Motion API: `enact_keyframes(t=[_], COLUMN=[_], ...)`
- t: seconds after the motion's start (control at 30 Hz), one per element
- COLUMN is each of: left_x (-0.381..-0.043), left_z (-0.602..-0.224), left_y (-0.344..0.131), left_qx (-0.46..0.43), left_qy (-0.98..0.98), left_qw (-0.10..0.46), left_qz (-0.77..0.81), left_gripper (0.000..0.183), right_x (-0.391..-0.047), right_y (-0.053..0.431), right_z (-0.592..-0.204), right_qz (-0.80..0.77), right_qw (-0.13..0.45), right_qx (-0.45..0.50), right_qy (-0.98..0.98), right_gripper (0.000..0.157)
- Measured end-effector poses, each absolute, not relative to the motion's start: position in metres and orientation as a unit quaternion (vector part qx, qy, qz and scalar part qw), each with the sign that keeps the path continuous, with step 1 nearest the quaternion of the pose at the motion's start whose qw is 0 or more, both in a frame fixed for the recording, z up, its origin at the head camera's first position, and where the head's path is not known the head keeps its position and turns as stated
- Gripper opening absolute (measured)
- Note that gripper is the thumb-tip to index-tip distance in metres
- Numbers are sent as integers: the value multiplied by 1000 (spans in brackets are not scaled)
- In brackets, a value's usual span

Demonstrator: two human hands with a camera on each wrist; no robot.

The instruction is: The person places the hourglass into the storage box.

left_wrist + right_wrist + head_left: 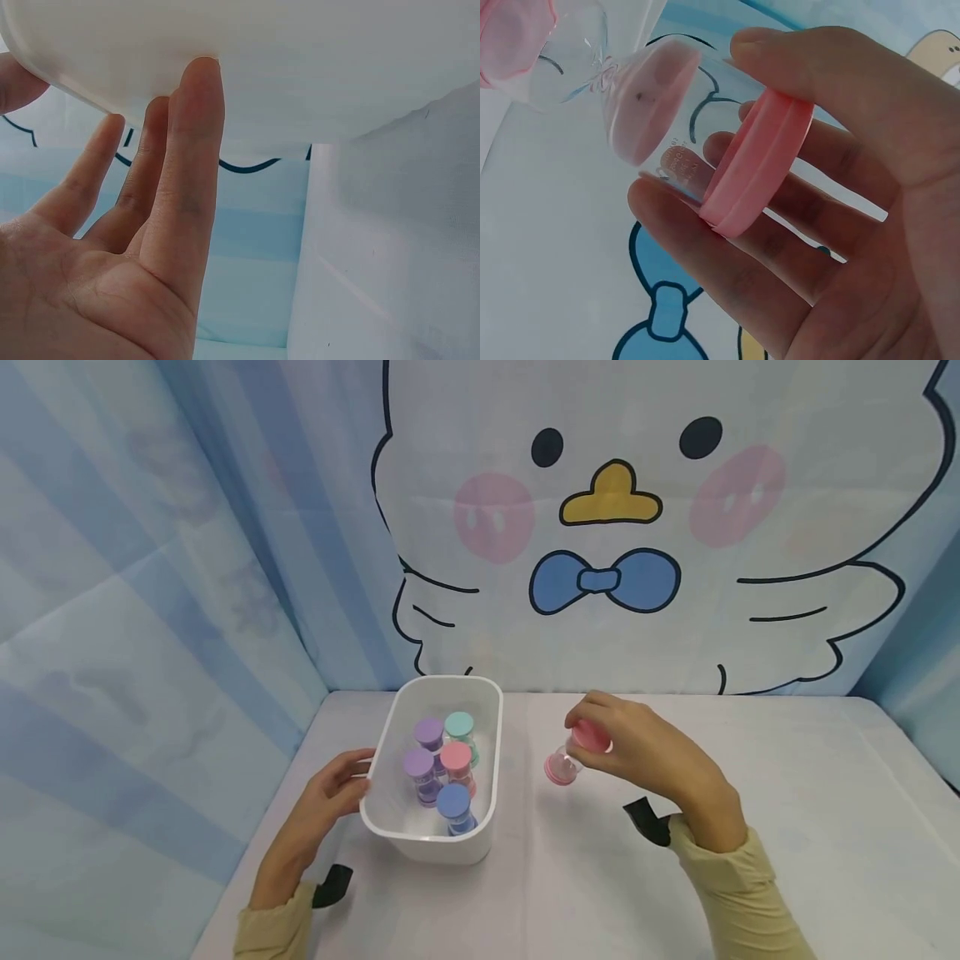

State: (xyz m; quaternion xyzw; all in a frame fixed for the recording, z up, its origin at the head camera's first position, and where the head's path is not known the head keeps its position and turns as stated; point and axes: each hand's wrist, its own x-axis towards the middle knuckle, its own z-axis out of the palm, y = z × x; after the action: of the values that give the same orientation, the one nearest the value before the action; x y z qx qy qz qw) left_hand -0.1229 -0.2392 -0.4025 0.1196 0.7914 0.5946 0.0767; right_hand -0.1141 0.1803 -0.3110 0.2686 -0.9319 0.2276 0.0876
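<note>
In the head view my right hand [637, 743] holds a pink-capped sand timer [561, 767] tilted above the table, to the right of the white bin [483, 822]. The right wrist view shows the thumb and fingertips pinching the clear glass beside one pink cap [761, 165], with pink sand inside. My left hand [330, 802] touches the bin's left side; the left wrist view shows its fingers [187, 165] mostly straight against the wall. Inside the bin stand two purple sand timers [424, 777], a teal one [460, 725], a pink one [457, 758] and a blue one [455, 806].
A pale cloth covers the table [585, 893]. Behind it hangs a curtain [495, 635] printed with a cartoon bird, and a blue striped curtain [150, 610] runs along the left side. A black strap [648, 821] sticks out near the right wrist.
</note>
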Motion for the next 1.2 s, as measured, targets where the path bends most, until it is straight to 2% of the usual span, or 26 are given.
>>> enact_keyframes(t=[0.53, 1.2], left_x=[-123, -122], left_z=[-402, -401], left_y=[-239, -239], left_qx=[116, 118], left_qy=[795, 791], left_qw=[77, 81], left_qz=[591, 595], left_gripper=[46, 47], right_x=[-112, -113], right_y=[150, 115], right_z=[-290, -273], right_qz=[252, 255], right_qw=[140, 150], right_qx=[337, 401], right_qy=[-896, -867], right_gripper=[28, 24])
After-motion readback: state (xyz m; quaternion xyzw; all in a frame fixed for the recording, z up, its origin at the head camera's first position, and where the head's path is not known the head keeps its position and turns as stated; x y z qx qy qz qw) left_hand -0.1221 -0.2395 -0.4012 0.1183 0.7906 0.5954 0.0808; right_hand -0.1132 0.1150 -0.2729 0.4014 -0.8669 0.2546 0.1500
